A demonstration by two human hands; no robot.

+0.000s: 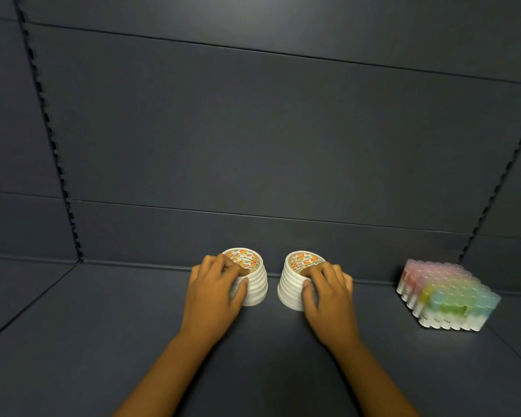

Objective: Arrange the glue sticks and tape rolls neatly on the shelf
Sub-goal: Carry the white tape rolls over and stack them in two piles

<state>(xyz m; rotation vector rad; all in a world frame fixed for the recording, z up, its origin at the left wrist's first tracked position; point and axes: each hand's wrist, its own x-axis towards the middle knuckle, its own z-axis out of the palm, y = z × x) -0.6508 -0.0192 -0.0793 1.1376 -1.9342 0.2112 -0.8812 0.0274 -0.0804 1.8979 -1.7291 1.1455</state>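
Two stacks of white tape rolls stand side by side near the back of the dark shelf [133, 341]. My left hand [214, 291] grips the left tape stack [254, 288], fingers over its colourful top label and thumb on its side. The right tape stack [289, 291] is gripped the same way by my right hand [325, 291]. A small gap separates the two stacks. At the right, a tight block of upright glue sticks [445, 296] with pink, yellow, green and blue caps stands on the shelf, apart from both hands.
The dark back panel [268, 145] rises right behind the stacks. Slotted uprights run along the left [54, 152] and right [500, 188] sides. Bare shelf surface lies to the left of the stacks and in front of them.
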